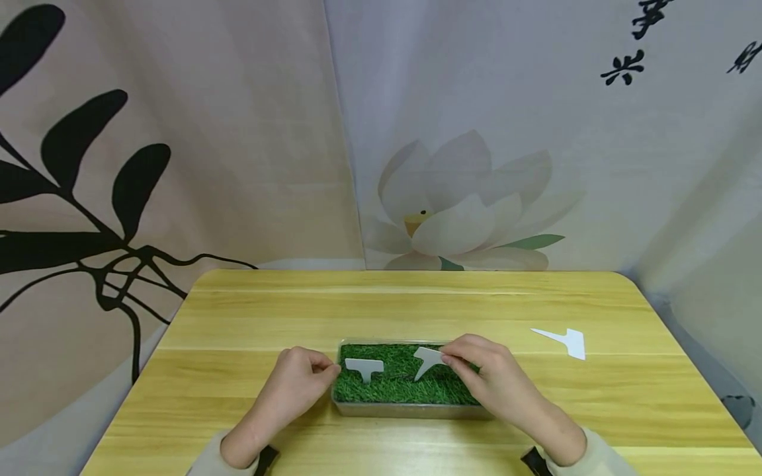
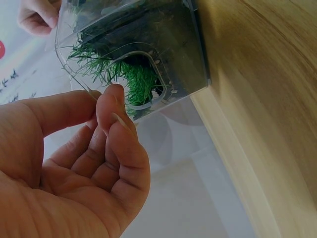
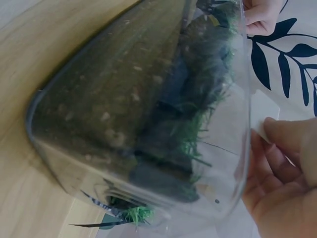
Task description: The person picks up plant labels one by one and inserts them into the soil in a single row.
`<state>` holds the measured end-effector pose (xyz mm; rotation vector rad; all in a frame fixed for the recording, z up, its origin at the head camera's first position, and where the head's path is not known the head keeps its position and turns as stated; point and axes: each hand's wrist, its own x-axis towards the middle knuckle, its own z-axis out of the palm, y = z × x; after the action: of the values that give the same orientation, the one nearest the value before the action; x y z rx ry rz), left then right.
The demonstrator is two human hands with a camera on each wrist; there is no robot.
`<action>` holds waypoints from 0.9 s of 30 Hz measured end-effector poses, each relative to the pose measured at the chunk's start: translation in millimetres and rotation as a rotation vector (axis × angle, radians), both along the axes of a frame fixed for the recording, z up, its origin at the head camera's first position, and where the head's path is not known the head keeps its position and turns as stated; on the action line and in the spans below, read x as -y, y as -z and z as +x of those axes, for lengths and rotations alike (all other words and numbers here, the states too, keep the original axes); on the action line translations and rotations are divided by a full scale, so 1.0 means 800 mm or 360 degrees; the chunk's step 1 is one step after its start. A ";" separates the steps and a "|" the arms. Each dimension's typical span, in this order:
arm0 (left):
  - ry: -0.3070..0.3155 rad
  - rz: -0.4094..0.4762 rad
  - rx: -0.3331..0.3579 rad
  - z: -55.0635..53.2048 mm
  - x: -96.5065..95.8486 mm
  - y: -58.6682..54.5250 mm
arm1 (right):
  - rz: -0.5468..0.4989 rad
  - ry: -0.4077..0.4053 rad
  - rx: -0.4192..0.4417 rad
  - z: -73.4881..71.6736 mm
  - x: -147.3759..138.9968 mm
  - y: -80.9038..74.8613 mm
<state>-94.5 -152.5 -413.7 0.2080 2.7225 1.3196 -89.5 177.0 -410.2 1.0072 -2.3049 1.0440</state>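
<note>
A clear plastic box [image 1: 411, 411] with green grass [image 1: 395, 391] on top sits near the table's front edge. My left hand [image 1: 305, 382] is at its left end, thumb and forefinger pinching the rim in the left wrist view. One white T-shaped plant label [image 1: 364, 367] stands upright in the grass on the left. Over the right half, my right hand [image 1: 497, 373] pinches another white plant label [image 1: 427, 357] by one end of its head, its pointed stem slanting down to the grass. That label [image 3: 263, 110] shows above the rim in the right wrist view.
A third white plant label [image 1: 574, 342] lies flat on the wooden table [image 1: 417, 307], to the right of the box. Behind the table hangs a curtain [image 1: 256, 132] printed with leaves and a lotus. Brownish soil-like matter shows through the box wall [image 3: 104, 114].
</note>
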 end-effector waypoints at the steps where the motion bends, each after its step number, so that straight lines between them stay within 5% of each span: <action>1: 0.0003 0.0001 -0.0009 0.000 0.000 0.000 | 0.0016 0.0001 -0.0010 0.000 0.000 0.001; 20: 0.0034 0.0023 -0.0015 0.002 0.000 -0.002 | 0.0227 -0.0083 -0.0179 -0.009 0.012 0.001; 27: 0.0027 0.0003 -0.0008 0.001 0.000 0.000 | 0.0342 -0.0113 -0.0141 -0.009 0.016 0.002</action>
<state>-93.4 -152.3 -413.5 0.2345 2.7177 1.3188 -97.0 164.2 -412.1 1.2008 -2.3602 0.7724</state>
